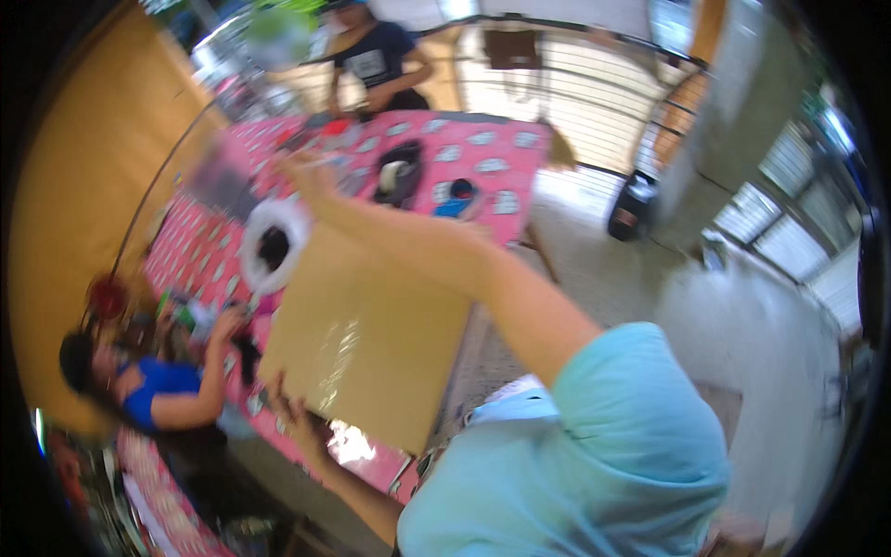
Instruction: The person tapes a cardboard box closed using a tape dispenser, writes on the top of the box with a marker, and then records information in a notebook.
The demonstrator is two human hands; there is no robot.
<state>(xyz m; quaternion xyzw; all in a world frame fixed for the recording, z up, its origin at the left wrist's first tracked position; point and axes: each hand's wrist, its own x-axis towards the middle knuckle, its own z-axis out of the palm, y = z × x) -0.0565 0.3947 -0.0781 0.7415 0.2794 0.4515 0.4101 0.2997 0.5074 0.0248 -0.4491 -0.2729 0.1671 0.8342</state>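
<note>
I'm looking down at a tilted, blurry view, so take this loosely. My left hand is gripping the lower corner of a cardboard box, fingers curled shut around its edge at about 7 o'clock from the box's middle. My right hand is reaching far out at 11 o'clock over the pink patterned worktop; it's too smeared for me to tell if those fingers are open or closed on anything. A white tape roll is sitting just beside the box's top corner, right under that arm.

The box has shiny clear tape across its face, so I'd say the trick is keeping the left grip firm and the box steady against the worktop while the far hand is stretching. Two other people are working at 8 and 12 o'clock.
</note>
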